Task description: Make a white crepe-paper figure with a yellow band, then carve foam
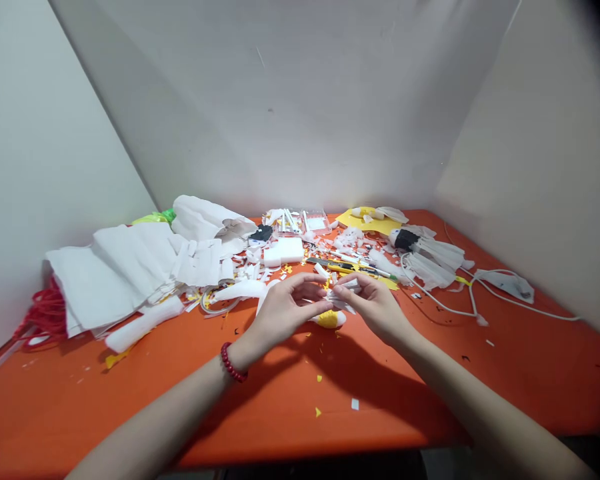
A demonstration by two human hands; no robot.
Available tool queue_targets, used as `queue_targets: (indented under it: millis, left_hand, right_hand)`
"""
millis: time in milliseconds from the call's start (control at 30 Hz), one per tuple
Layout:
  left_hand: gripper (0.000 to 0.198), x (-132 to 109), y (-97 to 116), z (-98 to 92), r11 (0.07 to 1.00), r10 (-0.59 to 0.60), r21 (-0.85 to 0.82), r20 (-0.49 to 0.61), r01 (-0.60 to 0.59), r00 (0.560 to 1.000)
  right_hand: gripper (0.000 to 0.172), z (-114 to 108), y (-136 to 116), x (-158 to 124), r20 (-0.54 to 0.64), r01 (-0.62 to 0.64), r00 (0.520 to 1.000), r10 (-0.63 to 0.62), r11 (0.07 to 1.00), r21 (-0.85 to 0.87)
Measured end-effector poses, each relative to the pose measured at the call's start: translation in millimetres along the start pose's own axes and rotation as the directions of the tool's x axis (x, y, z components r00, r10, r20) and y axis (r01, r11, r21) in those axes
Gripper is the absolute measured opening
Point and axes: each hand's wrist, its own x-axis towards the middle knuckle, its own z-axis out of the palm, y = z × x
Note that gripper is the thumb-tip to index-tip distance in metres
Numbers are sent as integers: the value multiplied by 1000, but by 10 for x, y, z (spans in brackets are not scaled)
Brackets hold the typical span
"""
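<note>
Just above the table's middle, my right hand (375,307) pinches a small piece of folded white paper (349,287) between thumb and fingers. From the other side my left hand (287,303) curves toward it, with thumb and fingertips closed at the paper's left edge; its exact contact is partly hidden. Below the hands lies a small rounded yellow-and-white object (330,319) on the orange table. Directly behind are a yellow cutter knife (350,266) and a white block (285,251).
White paper sheets (113,267), a white roll (144,325) and red cord (44,315) lie left. A black-and-white paper figure (425,253), yellow sheet (363,220) and white cable (445,307) are right. Scraps (350,240) and a clear box (316,222) lie behind.
</note>
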Motion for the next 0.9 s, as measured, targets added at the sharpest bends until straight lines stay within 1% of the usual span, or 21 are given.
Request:
queue_targets:
  millis: [67,167,267,333,433,533,600,633,700,767,833,900]
  left_hand:
    - [36,-17,-6,-1,998,23,56,-28,-22,999]
    - [21,-41,6,-12,977,127,175,-3,-125,992]
    - [13,-56,24,-24,919,249,307,34,-247,968]
    - [11,-60,24,-27,882,305,367,37,-297,952]
    - [10,-57,10,-26,853,335,417,26,-315,942]
    - [11,-36,13,-37,840,345,434,35,-325,938]
    - [13,-2,28,-56,831,329,454,65,-322,942]
    - [15,23,36,-67,821,297,481,97,-306,950]
    - [21,79,39,-85,787,192,560,177,-259,965]
    - [29,131,15,-84,745,88,626,252,-232,964]
    - [34,164,-34,-63,720,42,657,279,-223,959]
    - [31,173,-87,-34,708,32,675,265,-209,964]
  right_hand:
    - [31,11,-6,-5,4,-21,1000,21,1000,14]
    - [30,24,-25,-15,28,-30,999,29,1000,11]
    - [31,17,-41,-20,47,-37,998,36,999,15]
    - [32,2,-44,-18,65,-58,996,56,998,27]
    - [35,-20,-38,-13,103,-104,990,99,994,44]
    - [35,-28,-31,-7,94,-110,990,106,993,36]
    - [34,-35,-29,2,72,-104,992,101,994,34]
    - [34,-44,-29,9,54,-105,993,103,994,38]
    - [33,-79,-33,29,5,-117,993,117,992,51]
    - [34,-136,-39,55,-45,-119,992,121,992,51]
    - [33,-203,-48,80,-84,-102,991,105,994,43]
    - [34,-259,-61,97,-109,-83,990,88,995,51]
